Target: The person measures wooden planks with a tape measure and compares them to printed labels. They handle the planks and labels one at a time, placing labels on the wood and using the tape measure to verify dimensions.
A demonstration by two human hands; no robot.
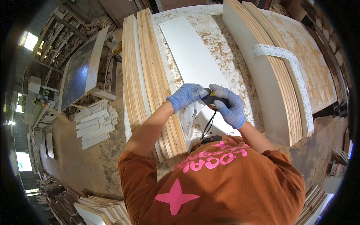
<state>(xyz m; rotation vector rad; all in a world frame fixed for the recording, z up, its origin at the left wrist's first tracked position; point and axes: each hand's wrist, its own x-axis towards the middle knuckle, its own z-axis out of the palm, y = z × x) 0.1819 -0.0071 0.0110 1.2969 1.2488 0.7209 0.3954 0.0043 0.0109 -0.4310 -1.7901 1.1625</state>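
Note:
Both my hands wear blue-grey gloves and meet over a white board (191,48) lying flat on the table. A small black tool (216,100) with a yellow patch sits in my right hand (230,107), whose fingers are closed around it; I cannot tell its exact kind. From it a thin dark strap hangs down. My left hand (187,96) has its fingers pinched at the tool's left end. Below that hand hangs a printed white paper strip (188,118), partly hidden by the glove and arm.
Stacked wood-edged boards (150,63) stand on the left of the table, another white-faced stack (258,67) on the right. A long label strip (298,75) drapes over the right stack. White offcuts (95,123) lie on the floor at left, near a dark-topped bench (78,73).

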